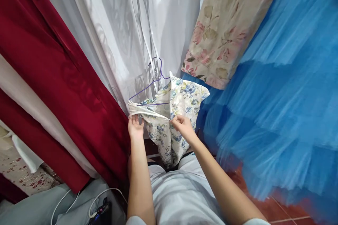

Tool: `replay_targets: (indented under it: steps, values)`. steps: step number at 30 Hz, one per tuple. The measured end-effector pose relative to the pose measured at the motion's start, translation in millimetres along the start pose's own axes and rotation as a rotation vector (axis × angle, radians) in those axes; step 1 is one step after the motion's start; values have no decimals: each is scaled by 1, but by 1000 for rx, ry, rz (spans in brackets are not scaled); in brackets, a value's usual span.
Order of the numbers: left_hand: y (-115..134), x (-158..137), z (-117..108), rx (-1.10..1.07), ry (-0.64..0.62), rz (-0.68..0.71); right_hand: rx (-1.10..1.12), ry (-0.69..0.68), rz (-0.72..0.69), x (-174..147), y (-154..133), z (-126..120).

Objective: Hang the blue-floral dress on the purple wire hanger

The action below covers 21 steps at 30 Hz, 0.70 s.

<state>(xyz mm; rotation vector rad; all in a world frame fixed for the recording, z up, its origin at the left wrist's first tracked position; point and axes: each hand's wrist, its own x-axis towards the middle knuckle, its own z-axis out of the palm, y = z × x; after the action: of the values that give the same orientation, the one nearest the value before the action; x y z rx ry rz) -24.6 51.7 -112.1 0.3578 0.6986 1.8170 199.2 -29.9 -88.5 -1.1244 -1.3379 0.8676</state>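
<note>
A white garment with a blue floral print (185,100) hangs on a purple hanger (148,87) in front of me. The hanger's hook is up among white ribbons (148,31). At the garment's left shoulder, my left hand (136,124) has its fingers up against the folded white edge, partly hidden behind the cloth. My right hand (181,123) pinches the front edge near the middle of the garment, thumb and forefinger together. The right shoulder of the garment covers that end of the hanger, while the purple bar shows through the open neck.
Red drapes (87,88) hang at the left and white fabric (169,14) behind. To the right are a beige floral cloth (216,38) and a layered blue tulle skirt (277,105). A black device (101,212) with white cables lies at lower left. Reddish floor tiles (280,205) show at lower right.
</note>
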Motion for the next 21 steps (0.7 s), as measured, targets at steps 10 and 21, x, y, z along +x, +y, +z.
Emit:
replay_targets:
  steps: [10, 21]
  values:
    - [-34, -31, 4, 79, 53, -80, -230, 168, 27, 11, 56, -48]
    - [-45, -132, 75, 438, -810, 180, -159, -228, -188, -1, 1, -29]
